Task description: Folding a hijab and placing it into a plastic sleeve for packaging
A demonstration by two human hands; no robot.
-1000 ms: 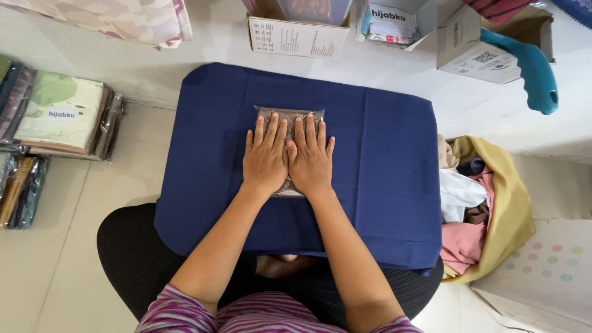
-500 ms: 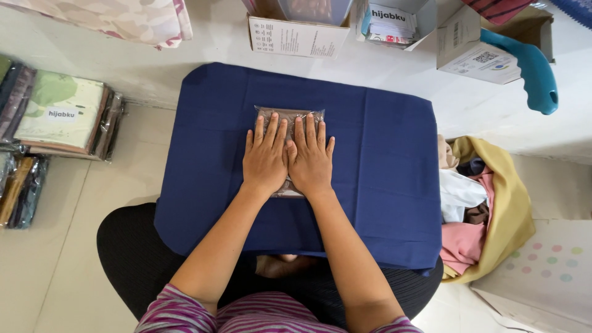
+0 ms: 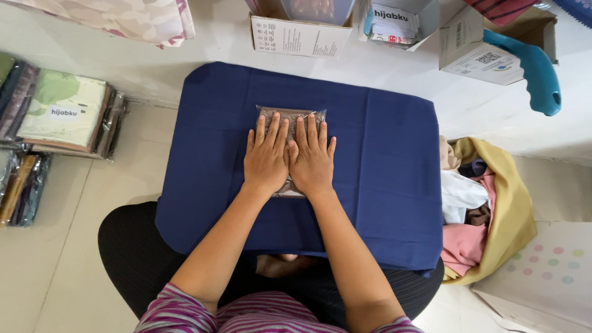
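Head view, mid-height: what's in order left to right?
Stack of packaged cloths → dark blue cloth → left hand → right hand, both flat on a clear packet → heap of loose fabrics.

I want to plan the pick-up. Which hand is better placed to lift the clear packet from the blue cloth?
Probably the right hand. It lies nearer the clear packet's uncovered right edge, so it could slide under; the left hand covers the packet's left side.

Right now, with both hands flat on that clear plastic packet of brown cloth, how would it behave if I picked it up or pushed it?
The packet would probably be floppy: it lies flat under the left hand and right hand. Its glossy film may slide on the blue cloth. Flat folded fabric looks light, unlikely to roll.
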